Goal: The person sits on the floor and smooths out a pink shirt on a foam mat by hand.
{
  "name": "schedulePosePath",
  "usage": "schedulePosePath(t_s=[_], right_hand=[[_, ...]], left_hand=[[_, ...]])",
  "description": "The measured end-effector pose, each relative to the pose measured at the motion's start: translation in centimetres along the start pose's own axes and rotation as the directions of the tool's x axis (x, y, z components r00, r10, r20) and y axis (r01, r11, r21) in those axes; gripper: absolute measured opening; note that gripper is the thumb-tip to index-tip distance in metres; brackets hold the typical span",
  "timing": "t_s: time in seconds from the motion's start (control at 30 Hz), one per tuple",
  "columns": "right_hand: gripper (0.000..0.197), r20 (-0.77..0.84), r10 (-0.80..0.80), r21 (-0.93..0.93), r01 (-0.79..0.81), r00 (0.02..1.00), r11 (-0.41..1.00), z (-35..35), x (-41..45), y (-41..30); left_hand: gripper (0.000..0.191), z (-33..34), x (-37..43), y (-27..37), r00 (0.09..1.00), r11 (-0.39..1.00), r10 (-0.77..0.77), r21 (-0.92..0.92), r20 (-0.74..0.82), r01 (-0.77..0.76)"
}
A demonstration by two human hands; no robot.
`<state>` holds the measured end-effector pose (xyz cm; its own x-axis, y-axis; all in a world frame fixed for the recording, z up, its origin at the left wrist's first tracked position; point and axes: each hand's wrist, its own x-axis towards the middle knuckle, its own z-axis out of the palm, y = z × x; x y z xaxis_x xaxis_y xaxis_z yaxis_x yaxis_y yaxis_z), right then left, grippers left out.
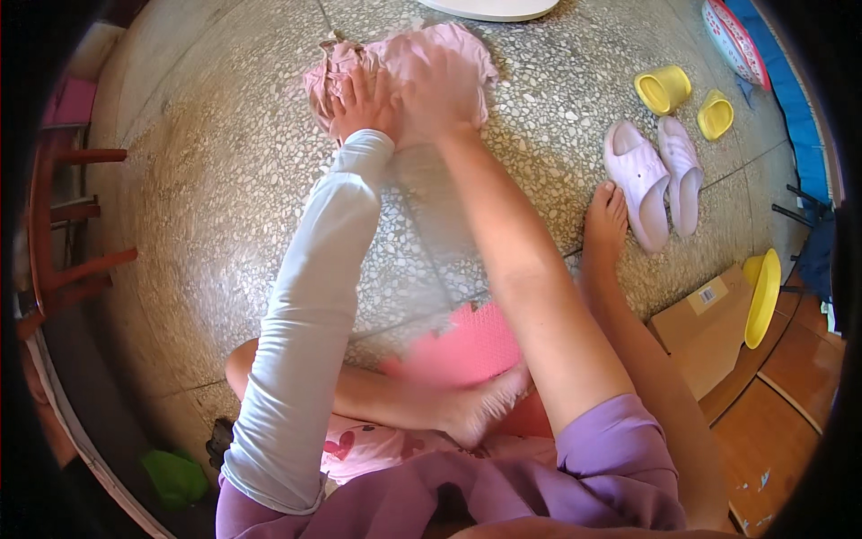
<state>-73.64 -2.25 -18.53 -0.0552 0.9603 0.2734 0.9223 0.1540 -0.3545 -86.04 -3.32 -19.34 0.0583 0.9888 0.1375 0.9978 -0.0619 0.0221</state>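
Observation:
A crumpled pink cloth (471,50) lies on the speckled terrazzo floor ahead of me. My left hand (366,101), below a pale sleeve, rests on the bunched left part of the cloth with its fingers spread. Blurred by motion, my right hand (438,91) is over the middle of the same cloth; its fingers are not clear, and whether it touches the fabric cannot be told. Beneath my legs is a pink foam mat (475,343).
Right of the cloth stand lilac slippers (636,175) and small yellow clogs (663,89). Further down are a cardboard box (707,330) and a yellow basin (762,296). A wooden chair frame (44,236) is at the left, a white round edge (495,8) at the top.

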Motion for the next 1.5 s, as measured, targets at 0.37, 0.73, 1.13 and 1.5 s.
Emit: schedulePosePath(t_s=[0.37,0.73,1.13,1.5], right_hand=[[0.047,-0.117,0.136,-0.141,-0.152,0.984,0.978,-4.1,-8.5,3.5],[0.054,0.083,0.159,-0.148,-0.146,0.984,0.978,-6.4,-17.3,-1.4],[0.057,0.132,-0.136,0.150,0.116,0.982,0.982,-2.8,-20.0,-14.7],[0.058,0.114,-0.175,-0.022,0.178,0.978,0.984,1.6,-13.1,-16.4]], left_hand=[[0.057,0.6,-6.3,6.3,0.996,0.994,0.084,0.061,0.027,-0.086],[0.047,-1.4,-17.1,4.3,0.987,0.993,0.114,0.000,-0.114,-0.114],[0.058,-2.0,-21.6,-11.2,0.978,0.985,-0.168,0.017,-0.120,0.171],[0.053,-4.0,-14.2,-13.3,0.973,0.972,-0.230,-0.060,-0.034,0.228]])
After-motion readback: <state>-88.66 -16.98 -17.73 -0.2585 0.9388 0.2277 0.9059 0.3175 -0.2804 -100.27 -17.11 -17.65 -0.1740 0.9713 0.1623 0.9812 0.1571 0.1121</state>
